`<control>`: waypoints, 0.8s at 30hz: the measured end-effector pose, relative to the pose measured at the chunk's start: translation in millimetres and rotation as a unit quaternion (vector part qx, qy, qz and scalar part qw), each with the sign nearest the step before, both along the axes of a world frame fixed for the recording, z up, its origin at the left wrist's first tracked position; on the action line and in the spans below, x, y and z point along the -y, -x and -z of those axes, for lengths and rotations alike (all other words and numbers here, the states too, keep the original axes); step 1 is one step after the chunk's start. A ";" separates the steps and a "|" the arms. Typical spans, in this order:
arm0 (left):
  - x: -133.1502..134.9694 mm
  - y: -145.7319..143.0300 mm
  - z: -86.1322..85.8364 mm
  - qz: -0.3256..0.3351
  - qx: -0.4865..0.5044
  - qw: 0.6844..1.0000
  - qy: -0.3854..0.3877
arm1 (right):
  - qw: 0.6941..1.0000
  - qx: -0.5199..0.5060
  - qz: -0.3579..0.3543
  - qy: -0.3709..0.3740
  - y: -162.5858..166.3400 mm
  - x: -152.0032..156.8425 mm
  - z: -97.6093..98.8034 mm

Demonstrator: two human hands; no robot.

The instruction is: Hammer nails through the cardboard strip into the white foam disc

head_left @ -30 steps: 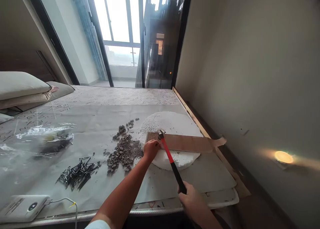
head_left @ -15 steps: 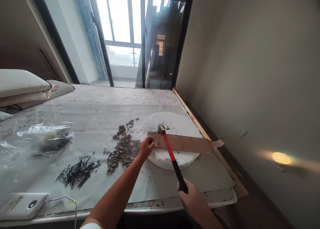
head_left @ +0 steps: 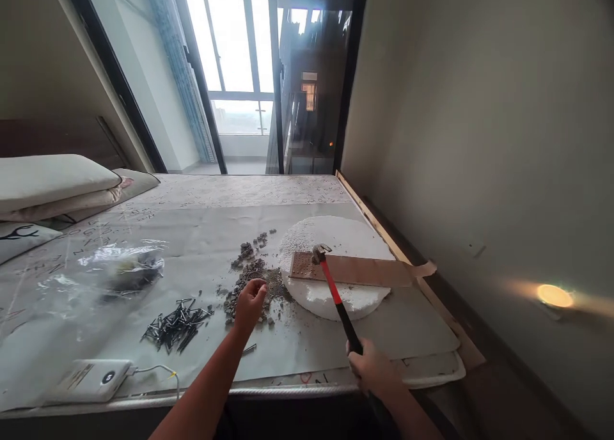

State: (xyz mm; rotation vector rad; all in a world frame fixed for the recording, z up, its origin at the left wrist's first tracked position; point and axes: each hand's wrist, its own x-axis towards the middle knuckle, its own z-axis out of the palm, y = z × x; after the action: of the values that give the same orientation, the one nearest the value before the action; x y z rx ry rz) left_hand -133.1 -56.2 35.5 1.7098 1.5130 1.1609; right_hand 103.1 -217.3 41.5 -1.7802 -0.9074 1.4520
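My right hand [head_left: 374,366] is wrapped round the black grip of a claw hammer [head_left: 334,290] with a red shaft section. The hammer's metal head rests on or just over the left part of a brown wooden board [head_left: 364,269], which is dotted with small holes there. The board lies across a round white foam slab [head_left: 330,302]. My left hand [head_left: 250,304] is over the pile of grey crumbled rubble [head_left: 247,274], fingers curled together; whatever they may hold cannot be made out. Left of that forearm is a heap of dark nails [head_left: 177,325]. One loose nail [head_left: 249,349] lies to its right.
A clear plastic bag [head_left: 127,270] and a white power bank [head_left: 93,379] with a cable lie on the grey sheet [head_left: 201,229] over the mattress. Pillows [head_left: 57,178] are stacked far left. A wooden bed rail [head_left: 371,219] and a wall stand on the right.
My left hand has come away from the board's left end, moving left and nearer me over the rubble. The hammer's head stays by the board. The whole view has shifted slightly.
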 end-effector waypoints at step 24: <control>31.0 67.0 58.8 0.142 -0.445 0.865 0.183 | 0.977 -0.206 0.049 -0.032 -7.5 -6.0 22.4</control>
State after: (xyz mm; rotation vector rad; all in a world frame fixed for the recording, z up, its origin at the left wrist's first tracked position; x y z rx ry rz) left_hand -200.0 -87.2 -23.3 2.1963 1.7153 -0.1503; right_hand 110.6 -211.3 19.2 -1.3825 -0.6333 1.6249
